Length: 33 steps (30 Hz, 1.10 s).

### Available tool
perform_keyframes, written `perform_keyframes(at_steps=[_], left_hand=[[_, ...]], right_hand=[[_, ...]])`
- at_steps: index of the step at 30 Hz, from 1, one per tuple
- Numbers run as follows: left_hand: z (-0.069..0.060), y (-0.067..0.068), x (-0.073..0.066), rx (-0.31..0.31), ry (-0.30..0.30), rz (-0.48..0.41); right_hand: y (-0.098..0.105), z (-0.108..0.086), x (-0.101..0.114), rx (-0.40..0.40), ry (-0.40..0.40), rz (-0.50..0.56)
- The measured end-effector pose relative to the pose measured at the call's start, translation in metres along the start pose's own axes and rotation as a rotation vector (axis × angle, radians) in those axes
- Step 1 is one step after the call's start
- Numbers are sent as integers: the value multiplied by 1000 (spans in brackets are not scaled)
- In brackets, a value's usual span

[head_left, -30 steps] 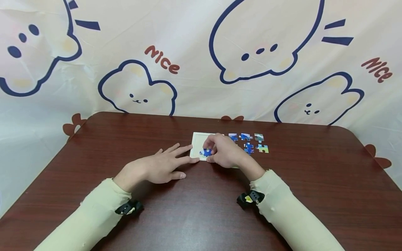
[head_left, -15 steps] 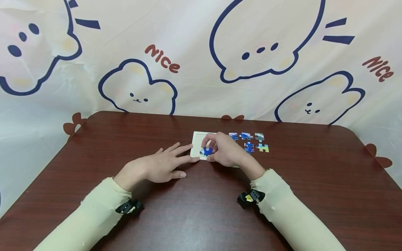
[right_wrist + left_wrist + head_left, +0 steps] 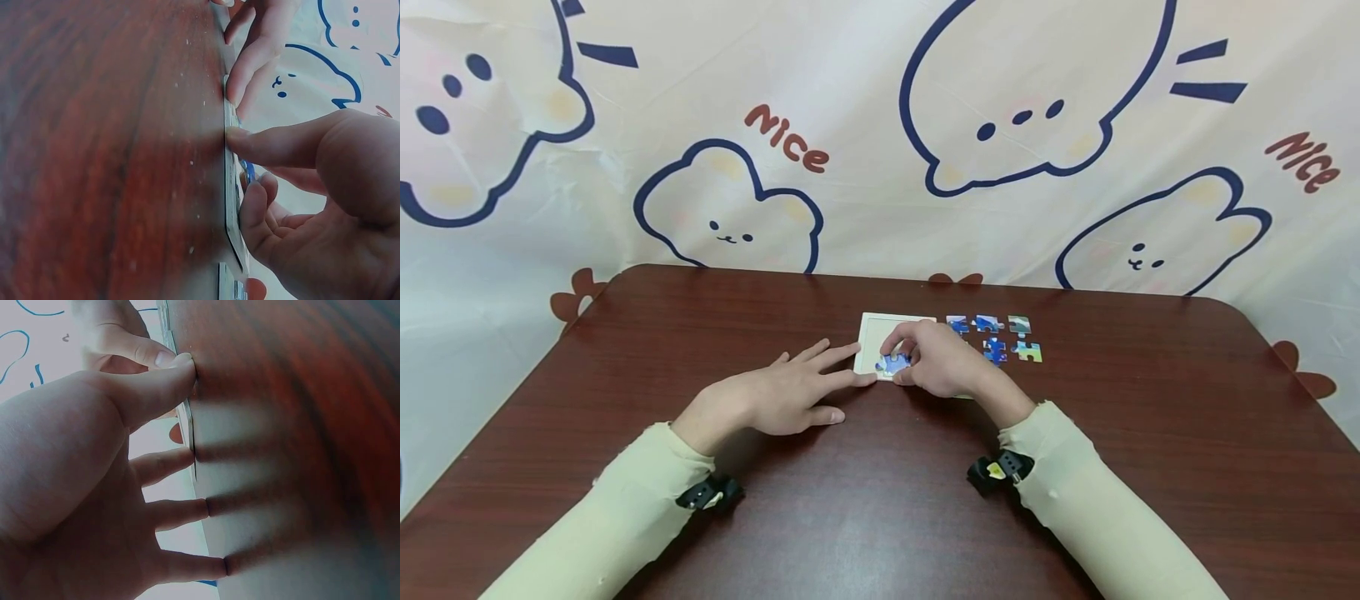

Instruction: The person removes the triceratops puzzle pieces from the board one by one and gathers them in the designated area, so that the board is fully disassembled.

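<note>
A white puzzle frame [image 3: 868, 335] lies on the table, its right part hidden by my right hand. My left hand [image 3: 782, 398] is spread flat at the frame's left edge, and its fingertips touch the frame's corner and side. With thumb and fingers, my right hand [image 3: 943, 360] pinches a blue jigsaw piece [image 3: 893, 363] at the frame's lower left. In the right wrist view that blue piece [image 3: 250, 171] shows tilted between the fingers, while the thumb touches the frame's edge [image 3: 230, 194]. The left wrist view shows the left thumb [image 3: 165, 387] against the near side.
Several loose jigsaw pieces lie right of the frame, among them a blue piece [image 3: 995, 350] and a yellow-green piece [image 3: 1027, 352]. Some are partly behind the right hand. A cartoon-printed curtain [image 3: 865, 208] hangs behind the brown table [image 3: 880, 500].
Both hands stay nearly in place. The blue piece under the right fingers has turned from dark to a paler, shinier blue, its tilt slightly changed.
</note>
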<state>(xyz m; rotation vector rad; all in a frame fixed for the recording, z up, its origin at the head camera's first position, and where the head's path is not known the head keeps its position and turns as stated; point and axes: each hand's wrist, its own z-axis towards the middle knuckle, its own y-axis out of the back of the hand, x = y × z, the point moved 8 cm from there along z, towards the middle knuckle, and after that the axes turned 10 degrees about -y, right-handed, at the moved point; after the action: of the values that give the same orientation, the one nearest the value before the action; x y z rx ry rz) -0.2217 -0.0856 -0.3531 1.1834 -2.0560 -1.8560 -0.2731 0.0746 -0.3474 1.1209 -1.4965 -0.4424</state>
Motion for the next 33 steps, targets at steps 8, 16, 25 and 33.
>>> perform_keyframes(at_steps=[8,16,25,33], left_hand=[[0,0,1,-7,-6,6],[0,0,1,-3,-6,5],[0,1,-1,0,-2,-13],[0,1,-1,-1,-3,-2]], right_hand=[[2,-1,0,12,14,0],[4,-1,0,14,46,22],[11,-4,1,-15,50,42],[24,-10,-6,-56,57,68]])
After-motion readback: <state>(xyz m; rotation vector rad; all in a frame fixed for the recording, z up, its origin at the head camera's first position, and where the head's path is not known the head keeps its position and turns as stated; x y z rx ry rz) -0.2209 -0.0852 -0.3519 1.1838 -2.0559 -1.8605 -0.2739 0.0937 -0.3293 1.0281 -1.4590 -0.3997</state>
